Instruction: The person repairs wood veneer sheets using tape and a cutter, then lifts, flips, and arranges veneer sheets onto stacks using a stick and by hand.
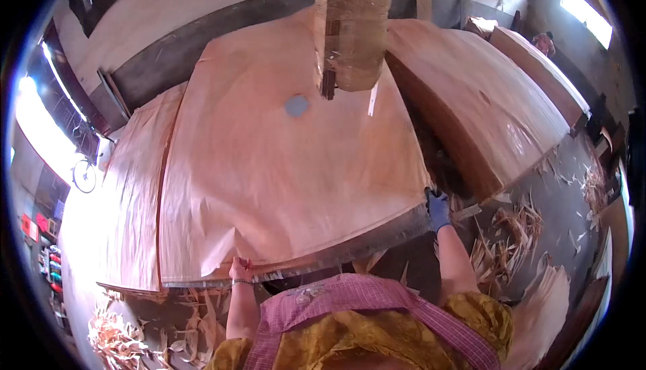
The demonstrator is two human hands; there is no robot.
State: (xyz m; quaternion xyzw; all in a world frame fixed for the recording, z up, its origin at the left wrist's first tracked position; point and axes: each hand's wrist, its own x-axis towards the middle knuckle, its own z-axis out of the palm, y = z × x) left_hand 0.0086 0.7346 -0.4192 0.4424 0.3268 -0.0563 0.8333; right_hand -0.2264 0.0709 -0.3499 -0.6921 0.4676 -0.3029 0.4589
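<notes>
A wide, pinkish-tan wood veneer sheet (289,168) lies on top of a tall stack in front of me. My left hand (240,268), bare with a band at the wrist, pinches the sheet's near edge, where the veneer rises in a small crease. At the near right corner, my right hand (437,210) wears a blue-grey glove with dark fingertips; its fingers are bent over the sheet's edge. A round grey patch (296,105) shows in the sheet's upper part.
More veneer stacks stand at the left (131,188) and right (481,101). A wooden post (353,30) partly blocks the far view. Veneer scraps (508,239) litter the floor on both sides. A bicycle (84,175) stands far left; another person (543,44) is far right.
</notes>
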